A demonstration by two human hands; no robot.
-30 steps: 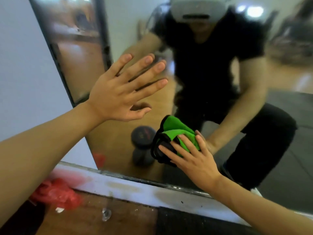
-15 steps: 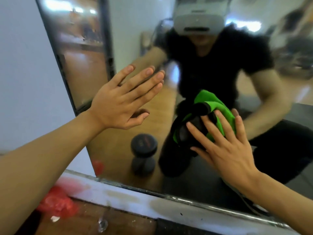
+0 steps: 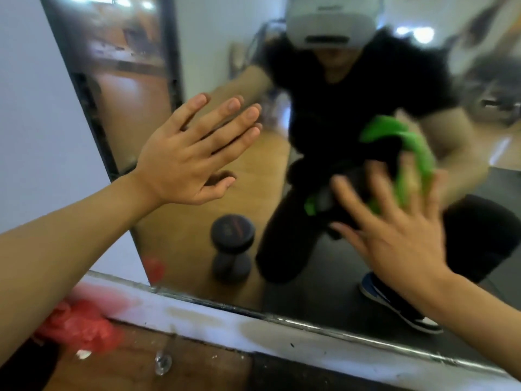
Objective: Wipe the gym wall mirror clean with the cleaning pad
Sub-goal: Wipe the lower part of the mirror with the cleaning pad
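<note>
The wall mirror (image 3: 174,227) fills the view ahead of me, with a dark frame on its left side and a metal strip along the bottom. My left hand (image 3: 194,153) lies flat against the glass, fingers spread, holding nothing. My right hand (image 3: 394,230) presses the green and black cleaning pad (image 3: 414,165) against the glass at the right, fingers spread over it and blurred by motion. The pad shows above and to the left of my fingers. The mirror reflects a crouching person in black clothes.
A white ledge (image 3: 253,325) runs under the mirror. A crumpled red bag (image 3: 76,325) lies on the wooden floor at the lower left, next to a small clear object (image 3: 163,362). A dark dumbbell (image 3: 232,246) appears as a reflection in the glass.
My right hand has swept the pad up and to the right across the glass. My left hand has stayed flat on the mirror.
</note>
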